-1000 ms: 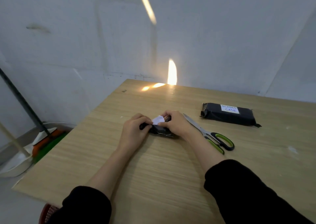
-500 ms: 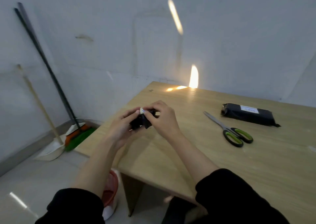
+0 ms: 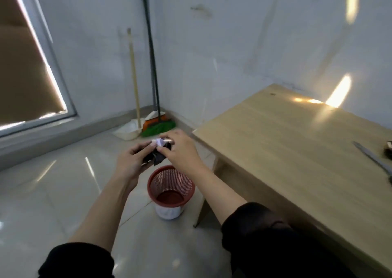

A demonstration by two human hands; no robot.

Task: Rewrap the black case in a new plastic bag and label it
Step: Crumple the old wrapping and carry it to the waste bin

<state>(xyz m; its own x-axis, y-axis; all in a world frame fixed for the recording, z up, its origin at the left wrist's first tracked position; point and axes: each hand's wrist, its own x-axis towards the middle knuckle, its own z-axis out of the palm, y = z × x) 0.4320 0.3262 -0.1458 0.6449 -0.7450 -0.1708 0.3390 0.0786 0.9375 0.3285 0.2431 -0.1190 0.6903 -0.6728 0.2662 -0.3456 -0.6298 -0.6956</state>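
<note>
On my far left I see a covered window, then a dustpan and a green broom leaning in the wall corner, beyond the fingers. My left hand is closed around the near side of a crumpled wad of black plastic, its fingers curled over it. The wad looks wrinkled and glossy, bunched small, with a scrap of white paper stuck at its top. My right hand pinches the wad's far side, fingertips meeting the left ones at the white scrap. Directly below the fingers stands a red mesh bin on the tiled floor. Right of the fingers is the wooden worktop; at its far right edge lie a scissors blade and a sliver of the black case, well apart from both hands.
</note>
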